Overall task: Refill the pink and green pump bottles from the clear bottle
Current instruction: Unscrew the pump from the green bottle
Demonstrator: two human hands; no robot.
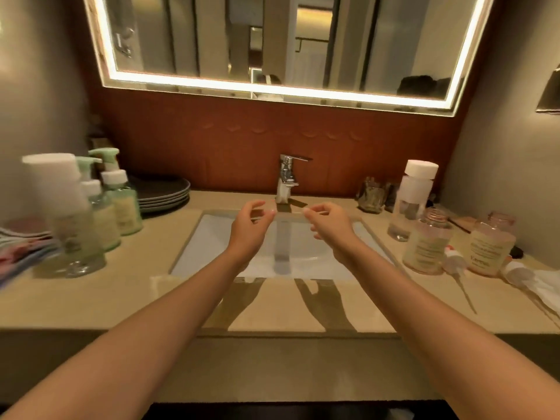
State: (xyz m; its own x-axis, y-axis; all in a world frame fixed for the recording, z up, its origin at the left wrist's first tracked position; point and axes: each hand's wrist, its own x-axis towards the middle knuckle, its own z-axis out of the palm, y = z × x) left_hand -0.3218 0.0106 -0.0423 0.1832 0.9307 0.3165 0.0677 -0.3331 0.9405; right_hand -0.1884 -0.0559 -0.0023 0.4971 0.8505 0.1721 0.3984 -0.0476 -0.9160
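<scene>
A lit mirror (272, 40) hangs over a beige counter (121, 298) with a white sink (212, 237) set into it. Both forearms reach out over the sink. The left hand (247, 228) and right hand (331, 228) hover just in front of the tap (286, 180), fingers loosely curled, holding nothing.

At the left stands a white-capped left clear bottle (68, 216), with the green pump bottles (124, 204) just behind it. At the right a right clear bottle (412, 201) stands behind two pink bottles (428, 247), which are uncapped. Their pale labels carry print too blurred to read. A loose pump (454, 262) lies between them.
</scene>
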